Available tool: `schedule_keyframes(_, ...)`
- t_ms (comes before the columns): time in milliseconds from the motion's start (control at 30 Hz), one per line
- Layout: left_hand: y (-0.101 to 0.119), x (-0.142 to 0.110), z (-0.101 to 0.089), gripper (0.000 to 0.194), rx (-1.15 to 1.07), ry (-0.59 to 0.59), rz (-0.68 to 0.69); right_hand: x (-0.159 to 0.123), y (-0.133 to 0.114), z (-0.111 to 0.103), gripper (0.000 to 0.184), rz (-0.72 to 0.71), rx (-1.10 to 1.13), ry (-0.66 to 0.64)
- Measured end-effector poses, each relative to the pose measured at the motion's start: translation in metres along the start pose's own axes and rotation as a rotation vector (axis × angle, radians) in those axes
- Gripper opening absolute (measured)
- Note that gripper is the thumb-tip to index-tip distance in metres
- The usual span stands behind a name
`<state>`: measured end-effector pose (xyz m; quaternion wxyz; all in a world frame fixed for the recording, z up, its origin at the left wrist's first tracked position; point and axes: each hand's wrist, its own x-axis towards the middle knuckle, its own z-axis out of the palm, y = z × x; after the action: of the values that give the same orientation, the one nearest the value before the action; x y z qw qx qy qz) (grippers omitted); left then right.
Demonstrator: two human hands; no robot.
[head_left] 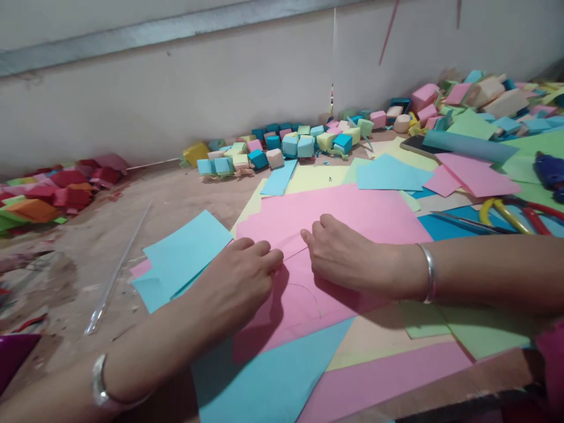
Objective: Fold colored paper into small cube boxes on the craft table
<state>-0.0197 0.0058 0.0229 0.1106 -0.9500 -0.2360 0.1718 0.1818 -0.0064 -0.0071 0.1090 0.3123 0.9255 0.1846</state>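
A large pink paper sheet lies in the middle of the work surface, with a faint curved pencil line drawn on its near part. My left hand rests on the sheet's left side, fingers curled and pinching the paper along a crease. My right hand pinches the same crease just to the right, fingers pressed together. Both wrists wear silver bangles.
Blue sheets, green and other pink sheets lie around. Several folded paper cubes line the wall. Scissors with yellow and red handles lie at right near a blue glue gun. A clear stick lies left; red paper scraps far left.
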Motion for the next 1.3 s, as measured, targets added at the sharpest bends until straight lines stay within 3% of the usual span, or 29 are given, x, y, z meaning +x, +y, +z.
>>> schedule_keyframes(100,0.009,-0.007,-0.002,0.019,0.072,-0.018,-0.029,0.000,-0.001,-0.003,0.023,-0.001,0.032,-0.034)
schedule_keyframes(167,0.014,-0.011,-0.003,0.021,0.113,0.035,-0.045,-0.001,-0.001,-0.004,0.025,0.000,0.066,-0.041)
schedule_keyframes(333,0.023,-0.005,0.006,0.029,0.139,0.339,-0.277,-0.002,-0.001,-0.005,0.029,0.022,0.124,0.008)
schedule_keyframes(400,0.028,0.003,0.014,0.032,0.079,0.425,-0.294,-0.001,-0.002,-0.003,0.027,0.026,0.115,0.026)
schedule_keyframes(467,0.032,0.009,0.021,0.039,-0.017,0.348,-0.272,0.002,-0.003,0.000,0.023,0.030,0.115,0.069)
schedule_keyframes(600,0.037,0.013,0.025,0.076,-0.086,0.197,-0.268,0.011,-0.004,0.003,0.023,0.013,0.169,0.178)
schedule_keyframes(700,0.036,0.013,0.022,0.081,-0.079,0.165,-0.264,0.013,0.000,0.000,0.022,0.044,0.163,0.105)
schedule_keyframes(867,0.032,0.011,0.021,0.074,-0.056,0.199,-0.237,0.006,0.003,-0.010,0.035,0.171,0.037,-0.150)
schedule_keyframes(967,0.030,0.012,0.022,0.066,-0.071,0.261,-0.250,0.005,0.002,-0.010,0.032,0.227,-0.013,-0.148)
schedule_keyframes(1067,0.027,0.017,0.025,0.040,-0.136,0.346,-0.288,0.006,0.007,-0.008,0.022,0.422,-0.017,-0.153)
schedule_keyframes(1133,0.024,0.022,0.027,0.026,-0.176,0.384,-0.307,0.007,0.013,-0.007,0.010,0.492,-0.014,-0.074)
schedule_keyframes(1233,0.021,0.027,0.032,0.018,-0.214,0.446,-0.331,0.008,0.018,-0.009,0.017,0.329,0.082,0.090)
schedule_keyframes(1300,0.019,0.028,0.035,0.022,-0.237,0.527,-0.349,0.008,0.018,-0.010,0.016,0.198,0.166,0.080)
